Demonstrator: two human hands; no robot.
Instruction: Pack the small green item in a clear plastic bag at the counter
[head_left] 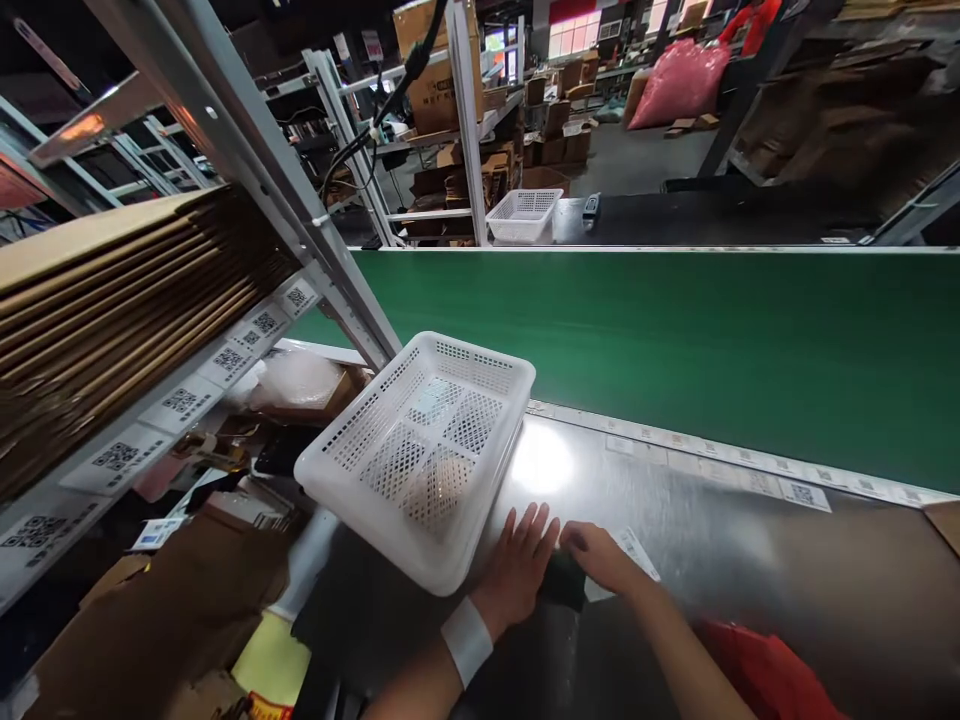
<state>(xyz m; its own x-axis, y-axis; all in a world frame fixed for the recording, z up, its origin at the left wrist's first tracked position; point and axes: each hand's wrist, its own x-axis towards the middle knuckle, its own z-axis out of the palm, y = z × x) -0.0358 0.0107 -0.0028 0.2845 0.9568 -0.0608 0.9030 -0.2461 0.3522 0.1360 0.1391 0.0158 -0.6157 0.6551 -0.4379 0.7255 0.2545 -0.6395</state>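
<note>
My left hand [516, 572], with a white band on the wrist, lies flat with fingers spread on a small dark folded item [561, 581] on the steel worktable [712, 540]. My right hand [600, 558] pinches the same dark item from the right, next to a white paper label [637, 552]. A white perforated plastic basket [420, 450], with nothing in it, rests tilted at the table's left edge, just left of my left hand.
A green conveyor belt [675, 340] runs behind the table. On the left a metal rack [247, 150] holds flat cardboard [112, 310] above QR code labels [180, 402]. Packing clutter lies below it. Another white basket [523, 214] sits far back.
</note>
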